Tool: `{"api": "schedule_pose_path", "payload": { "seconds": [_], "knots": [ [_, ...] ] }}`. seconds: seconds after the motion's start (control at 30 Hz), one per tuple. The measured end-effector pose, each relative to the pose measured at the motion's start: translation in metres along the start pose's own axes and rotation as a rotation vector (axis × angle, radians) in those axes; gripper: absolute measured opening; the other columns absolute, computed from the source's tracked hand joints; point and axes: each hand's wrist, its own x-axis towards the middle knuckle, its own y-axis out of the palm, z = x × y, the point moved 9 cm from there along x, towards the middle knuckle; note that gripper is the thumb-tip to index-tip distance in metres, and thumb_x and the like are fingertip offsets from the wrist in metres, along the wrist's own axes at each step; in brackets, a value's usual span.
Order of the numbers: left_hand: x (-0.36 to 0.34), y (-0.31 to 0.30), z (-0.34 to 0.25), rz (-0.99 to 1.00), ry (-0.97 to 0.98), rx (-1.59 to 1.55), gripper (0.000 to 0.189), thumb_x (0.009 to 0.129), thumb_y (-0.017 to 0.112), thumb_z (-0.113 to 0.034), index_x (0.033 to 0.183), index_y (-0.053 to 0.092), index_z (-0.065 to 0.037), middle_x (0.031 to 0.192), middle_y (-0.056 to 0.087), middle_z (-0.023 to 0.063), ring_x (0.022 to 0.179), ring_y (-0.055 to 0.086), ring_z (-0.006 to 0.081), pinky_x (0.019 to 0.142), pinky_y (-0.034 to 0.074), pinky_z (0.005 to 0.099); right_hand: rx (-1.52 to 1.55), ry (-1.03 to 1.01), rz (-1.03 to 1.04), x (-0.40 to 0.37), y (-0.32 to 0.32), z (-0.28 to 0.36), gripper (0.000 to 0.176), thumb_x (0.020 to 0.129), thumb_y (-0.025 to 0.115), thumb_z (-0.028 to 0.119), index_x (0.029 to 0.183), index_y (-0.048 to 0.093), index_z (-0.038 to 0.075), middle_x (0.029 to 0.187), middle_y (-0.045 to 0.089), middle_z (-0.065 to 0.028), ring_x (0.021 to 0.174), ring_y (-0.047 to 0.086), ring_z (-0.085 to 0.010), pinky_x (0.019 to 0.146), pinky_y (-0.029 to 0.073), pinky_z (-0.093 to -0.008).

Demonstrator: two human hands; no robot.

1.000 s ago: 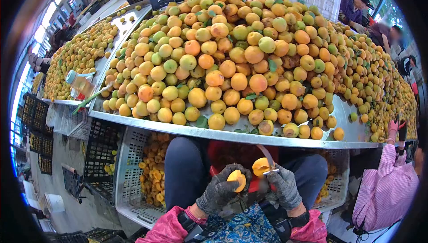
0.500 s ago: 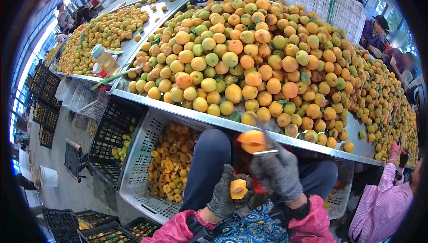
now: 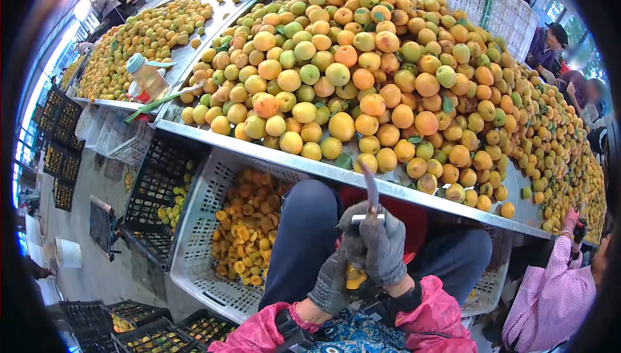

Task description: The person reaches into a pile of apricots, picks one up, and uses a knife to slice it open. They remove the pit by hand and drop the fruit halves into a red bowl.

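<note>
Both my hands wear grey knitted gloves and meet over my lap. My right hand grips a knife, its blurred blade pointing up toward the table edge and a bright metal band at its base. Against it, my left hand is closed, its fingers partly covered by the right; what it holds there is hidden. A yellow piece of apricot shows just below the joined hands, between the wrists. Behind the hands, a red container sits between my knees.
A metal-edged table before me bears a large heap of apricots. At my left stands a grey crate with cut apricot pieces, beside a black crate. A person in a pink checked top works at the right.
My hands have come together, the right moving left and down with the knife. The apricot piece on the blade is out of sight; the blade now points up. The view has shifted slightly.
</note>
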Motion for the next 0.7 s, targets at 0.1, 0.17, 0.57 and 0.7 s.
{"api": "schedule_pose_path", "payload": {
  "seconds": [0.1,0.17,0.57,0.7],
  "knots": [
    [0.008,0.014,0.047,-0.014,-0.304,-0.344,0.060,0.073,0.077,-0.009,0.126,0.047,-0.007,0.115,0.059,0.0090,0.103,0.060,0.0246,0.088,0.050,0.0343,0.017,0.078,-0.083,0.006,-0.018,-0.006,0.043,0.096,0.052,0.045,0.092,0.063,0.003,0.064,0.054,0.0007,0.052,0.047,-0.0034,0.045,0.034,-0.0187],
    [0.016,0.018,0.031,0.044,-0.128,-0.010,0.057,0.073,0.076,-0.009,0.124,0.049,-0.007,0.110,0.061,0.0104,0.098,0.062,0.0266,0.084,0.051,0.0354,0.073,0.161,-0.089,0.008,-0.034,-0.015,0.044,0.095,0.052,0.047,0.089,0.062,0.004,0.062,0.052,0.0015,0.049,0.045,-0.0034,0.042,0.034,-0.0194],
    [0.078,0.055,0.059,-0.160,-0.244,-0.149,0.029,0.086,0.057,-0.007,0.113,0.058,-0.002,0.085,0.065,0.0122,0.078,0.064,0.0308,0.067,0.047,0.0402,0.113,0.210,-0.111,-0.013,-0.122,-0.011,0.042,0.097,0.050,0.044,0.089,0.062,0.005,0.065,0.056,0.0004,0.045,0.048,-0.0071,0.039,0.037,-0.0220],
    [0.085,0.051,-0.037,-0.278,0.518,0.837,0.036,0.100,0.045,-0.029,0.115,0.059,0.001,0.085,0.066,0.0083,0.075,0.063,0.0178,0.065,0.049,0.0317,-0.183,0.142,-0.288,-0.022,-0.143,-0.022,0.025,0.090,0.066,0.024,0.099,0.065,0.001,0.079,0.066,-0.0034,0.072,0.060,-0.0070,0.066,0.050,-0.0225]
  ]
}}
